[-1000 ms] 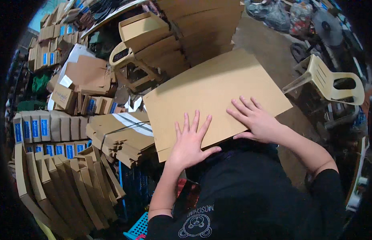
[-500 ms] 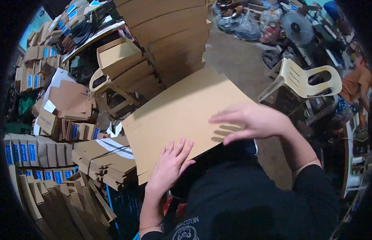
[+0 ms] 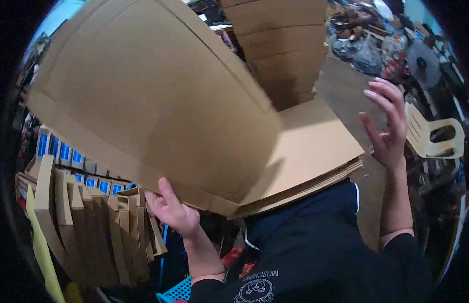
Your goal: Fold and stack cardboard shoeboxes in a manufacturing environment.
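My left hand (image 3: pixel 174 209) grips the near edge of a large flat cardboard sheet (image 3: pixel 148 96), thumb on top and the other fingers mostly hidden beneath. Crease lines run along the sheet's borders, and it is raised and tilted over the left side. Below its right end lies a stack of flat cardboard sheets (image 3: pixel 315 146) at my lap. Off to the right, my right hand (image 3: pixel 389 121) is raised in the air, fingers apart and slightly curled, holding nothing. It touches neither the sheet nor the stack.
A tall pile of cardboard boxes (image 3: pixel 282 45) rises beyond the stack. Many folded cardboard pieces (image 3: pixel 93 227) stand upright at the left. A cream plastic chair (image 3: pixel 436 134) is at the right, with bagged items (image 3: pixel 360 53) behind it. A blue plastic basket (image 3: pixel 176 291) sits low near me.
A cardboard sheet has come up off the stack and swung left in my left hand. My right hand has moved away from the stack, up and to the right. The view has shifted.
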Demonstrator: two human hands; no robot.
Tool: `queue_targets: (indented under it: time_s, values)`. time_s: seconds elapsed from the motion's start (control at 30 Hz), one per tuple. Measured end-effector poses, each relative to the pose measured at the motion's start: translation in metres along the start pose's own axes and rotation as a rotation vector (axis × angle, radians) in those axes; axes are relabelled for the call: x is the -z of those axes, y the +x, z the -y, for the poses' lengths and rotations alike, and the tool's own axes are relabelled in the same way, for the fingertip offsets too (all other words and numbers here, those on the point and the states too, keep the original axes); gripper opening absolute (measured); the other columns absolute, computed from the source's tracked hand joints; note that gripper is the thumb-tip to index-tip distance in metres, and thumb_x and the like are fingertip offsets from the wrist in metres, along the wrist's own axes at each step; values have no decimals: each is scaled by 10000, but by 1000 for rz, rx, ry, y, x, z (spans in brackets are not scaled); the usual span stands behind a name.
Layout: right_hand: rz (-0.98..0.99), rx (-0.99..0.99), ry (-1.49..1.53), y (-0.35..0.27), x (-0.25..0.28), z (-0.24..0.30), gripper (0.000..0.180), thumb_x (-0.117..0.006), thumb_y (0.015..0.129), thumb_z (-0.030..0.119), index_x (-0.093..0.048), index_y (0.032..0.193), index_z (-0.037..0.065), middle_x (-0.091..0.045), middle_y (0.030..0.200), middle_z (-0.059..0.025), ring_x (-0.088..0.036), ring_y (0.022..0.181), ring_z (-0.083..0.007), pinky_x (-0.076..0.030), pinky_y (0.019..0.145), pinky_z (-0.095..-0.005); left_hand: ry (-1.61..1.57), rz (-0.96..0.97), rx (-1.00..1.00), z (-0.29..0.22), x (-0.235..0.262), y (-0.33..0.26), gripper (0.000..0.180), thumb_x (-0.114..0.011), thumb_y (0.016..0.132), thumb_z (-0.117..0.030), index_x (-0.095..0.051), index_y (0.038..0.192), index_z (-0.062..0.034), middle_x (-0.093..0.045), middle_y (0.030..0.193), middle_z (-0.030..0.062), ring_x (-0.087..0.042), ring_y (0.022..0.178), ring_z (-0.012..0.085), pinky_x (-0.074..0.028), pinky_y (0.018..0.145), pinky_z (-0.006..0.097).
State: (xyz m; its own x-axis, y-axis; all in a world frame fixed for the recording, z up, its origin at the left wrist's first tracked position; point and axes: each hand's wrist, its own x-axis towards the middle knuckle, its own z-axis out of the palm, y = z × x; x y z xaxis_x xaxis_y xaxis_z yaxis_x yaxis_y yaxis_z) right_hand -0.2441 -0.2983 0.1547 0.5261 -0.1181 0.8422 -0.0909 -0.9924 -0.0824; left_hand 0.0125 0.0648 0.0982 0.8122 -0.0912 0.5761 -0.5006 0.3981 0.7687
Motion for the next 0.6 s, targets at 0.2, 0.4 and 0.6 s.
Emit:
queue_targets:
  time_s: [0.2, 0.4, 0.6]
  values:
    - [160, 127, 204, -28, -57, -6, 806, -902, 782, 104, -606, 1529, 171, -520, 1624, -162, -547, 1445, -398, -481, 1185, -529, -255, 74, 314, 11, -8, 2, 416, -539, 1124, -37, -441, 1521, 37, -665, 1377, 178, -680, 1243, 231, -573, 1040, 383]
    - [212, 191, 354, -46, -73, -11, 608, -846, 834, 36, -705, 1403, 197, -657, 1498, -119, -669, 1324, -349, -584, 1077, -451, -238, 172, 537, 48, -22, -12, 634, -547, 1125, -83, -259, 1688, -41, -675, 1397, 170, -713, 1191, 223, -583, 1017, 373]
    - [501, 130, 264, -110, -62, -35, 445, -797, 897, 66, -756, 1328, 168, -714, 1421, -73, -689, 1294, -321, -598, 1039, -450, 804, 930, 719, 79, 2, -14, 594, -645, 1079, -160, -444, 1631, -68, -809, 1042, 156, -789, 899, 212, -601, 787, 364]
